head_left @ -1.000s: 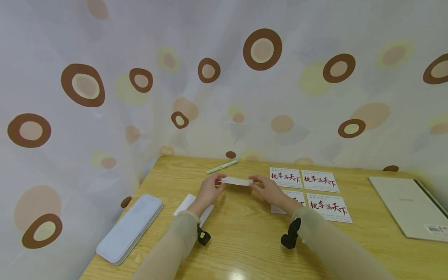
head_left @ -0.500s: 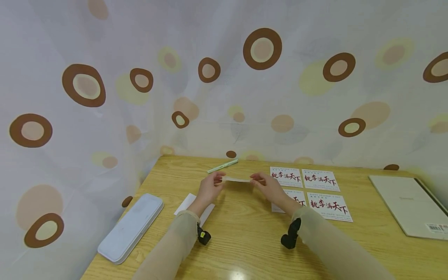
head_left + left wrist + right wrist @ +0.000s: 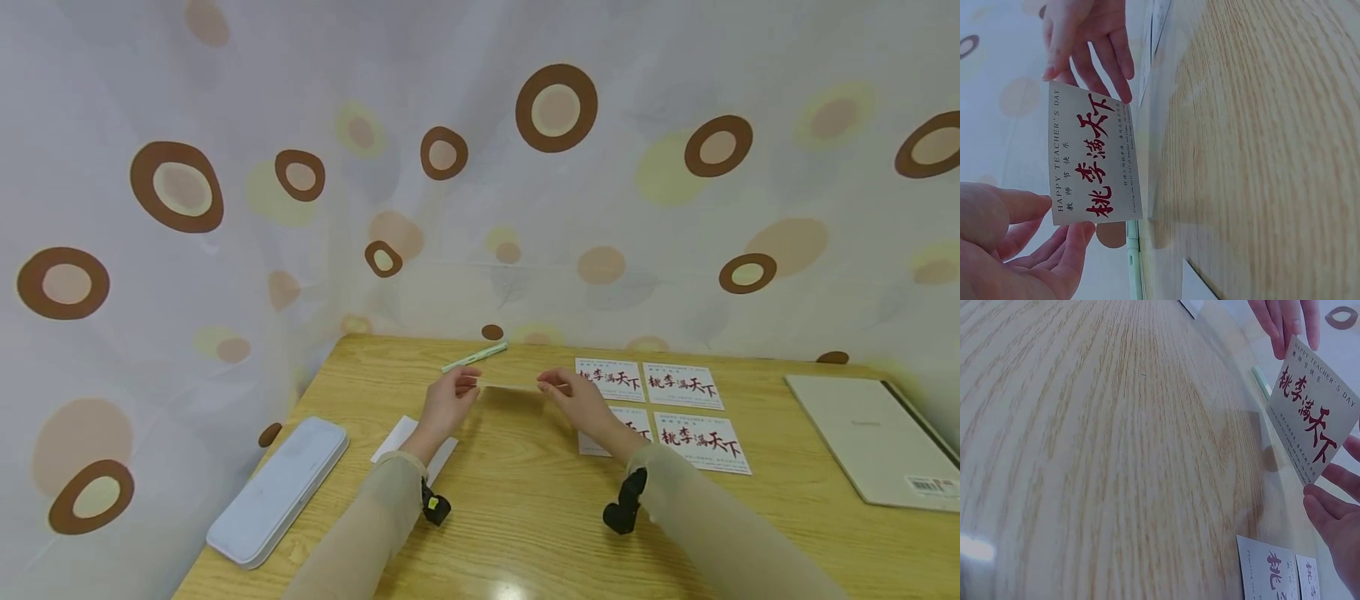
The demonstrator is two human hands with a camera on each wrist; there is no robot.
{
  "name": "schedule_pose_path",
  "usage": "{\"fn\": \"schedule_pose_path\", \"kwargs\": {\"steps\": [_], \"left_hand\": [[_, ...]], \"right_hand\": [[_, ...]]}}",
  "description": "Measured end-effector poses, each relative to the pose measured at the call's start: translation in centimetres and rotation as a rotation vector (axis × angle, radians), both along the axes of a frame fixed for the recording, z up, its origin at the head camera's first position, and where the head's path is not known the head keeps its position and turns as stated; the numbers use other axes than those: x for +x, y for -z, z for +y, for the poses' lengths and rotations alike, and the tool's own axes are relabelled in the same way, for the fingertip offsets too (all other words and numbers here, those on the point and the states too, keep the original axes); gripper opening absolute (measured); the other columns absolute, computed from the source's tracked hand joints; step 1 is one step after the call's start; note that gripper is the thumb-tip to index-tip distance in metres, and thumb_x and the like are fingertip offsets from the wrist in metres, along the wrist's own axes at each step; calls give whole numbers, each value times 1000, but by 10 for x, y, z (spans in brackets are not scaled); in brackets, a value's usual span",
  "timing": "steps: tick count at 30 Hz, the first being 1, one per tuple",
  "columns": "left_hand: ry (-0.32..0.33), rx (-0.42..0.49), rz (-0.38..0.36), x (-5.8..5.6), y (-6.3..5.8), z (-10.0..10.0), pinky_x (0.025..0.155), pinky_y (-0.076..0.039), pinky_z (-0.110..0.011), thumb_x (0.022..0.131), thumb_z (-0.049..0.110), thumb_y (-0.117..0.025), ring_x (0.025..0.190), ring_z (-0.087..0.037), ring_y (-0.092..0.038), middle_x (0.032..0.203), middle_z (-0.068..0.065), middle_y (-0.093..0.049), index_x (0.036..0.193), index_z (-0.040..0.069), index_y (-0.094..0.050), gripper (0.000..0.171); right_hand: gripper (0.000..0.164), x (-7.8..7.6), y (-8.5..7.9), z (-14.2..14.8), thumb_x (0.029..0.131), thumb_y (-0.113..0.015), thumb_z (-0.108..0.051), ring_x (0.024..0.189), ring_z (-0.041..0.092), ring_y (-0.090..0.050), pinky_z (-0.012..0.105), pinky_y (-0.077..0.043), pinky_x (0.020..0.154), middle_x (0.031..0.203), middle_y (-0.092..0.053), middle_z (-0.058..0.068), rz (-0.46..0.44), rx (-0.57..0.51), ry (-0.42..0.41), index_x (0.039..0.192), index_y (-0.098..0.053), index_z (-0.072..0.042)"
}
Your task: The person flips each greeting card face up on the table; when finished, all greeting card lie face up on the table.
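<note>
I have the left hand (image 3: 447, 406) pinching the left edge of a printed card (image 3: 1100, 159) and the right hand (image 3: 581, 404) pinching its right edge, so the card sits between them, raised over the table (image 3: 517, 508). Beyond, far left, I see a green pen (image 3: 475, 357); right, four similar cards (image 3: 682, 386); near left, white paper (image 3: 397, 435).
</note>
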State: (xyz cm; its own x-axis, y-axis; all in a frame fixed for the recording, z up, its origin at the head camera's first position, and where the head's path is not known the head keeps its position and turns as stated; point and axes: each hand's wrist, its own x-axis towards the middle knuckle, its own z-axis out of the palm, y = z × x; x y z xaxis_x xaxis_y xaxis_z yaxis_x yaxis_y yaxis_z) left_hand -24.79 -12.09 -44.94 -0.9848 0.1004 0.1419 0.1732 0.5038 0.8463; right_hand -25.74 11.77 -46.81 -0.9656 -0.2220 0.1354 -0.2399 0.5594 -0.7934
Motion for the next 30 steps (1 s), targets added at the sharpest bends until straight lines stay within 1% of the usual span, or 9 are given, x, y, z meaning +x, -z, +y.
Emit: {"fn": "schedule_pose_path", "kwargs": {"steps": [8,11,15,20,24,30], "left_hand": [[-22,-18,16,-1,1,1,92,-55,-40,96,8,-63,104,-29,-67,108,-13,-70,117,5,-65,22],[-18,-24,34,-1,1,1,90,-56,-41,96,7,-63,101,-29,-67,106,-14,-70,117,3,-65,21],[-19,-21,40,0,0,2,89,-56,-42,96,6,-63,100,-30,-67,104,-14,-71,117,2,-66,22],[-28,-27,48,-1,-1,3,89,-56,-40,96,8,-63,99,-28,-68,103,-12,-71,114,5,-67,19],[-36,-29,56,-1,0,3,88,-56,-40,96,10,-63,97,-27,-68,101,-12,-71,112,6,-68,17],[-48,-15,62,-2,2,4,88,-56,-41,96,11,-63,97,-27,-67,102,-12,-71,111,3,-67,17]], "right_hand": [[35,1,0,3,103,-54,-30,113,34,-65,51,-52,93,120,-68,13,-7,-5,11,126,-63,-5],[35,1,-1,4,103,-54,-30,114,34,-64,51,-52,93,120,-68,13,-14,-14,11,126,-62,-5],[37,2,-2,6,103,-53,-31,115,35,-63,51,-52,93,120,-68,15,-13,-28,14,126,-62,-4],[36,3,-2,7,103,-53,-32,115,36,-63,52,-52,93,119,-68,16,4,-37,18,124,-63,-4],[34,3,-2,8,103,-53,-33,115,36,-63,51,-52,92,119,-68,15,-7,-44,24,122,-63,-7],[33,4,-3,7,102,-54,-33,112,35,-65,48,-54,88,117,-68,15,-7,-73,27,121,-64,-7]]}}
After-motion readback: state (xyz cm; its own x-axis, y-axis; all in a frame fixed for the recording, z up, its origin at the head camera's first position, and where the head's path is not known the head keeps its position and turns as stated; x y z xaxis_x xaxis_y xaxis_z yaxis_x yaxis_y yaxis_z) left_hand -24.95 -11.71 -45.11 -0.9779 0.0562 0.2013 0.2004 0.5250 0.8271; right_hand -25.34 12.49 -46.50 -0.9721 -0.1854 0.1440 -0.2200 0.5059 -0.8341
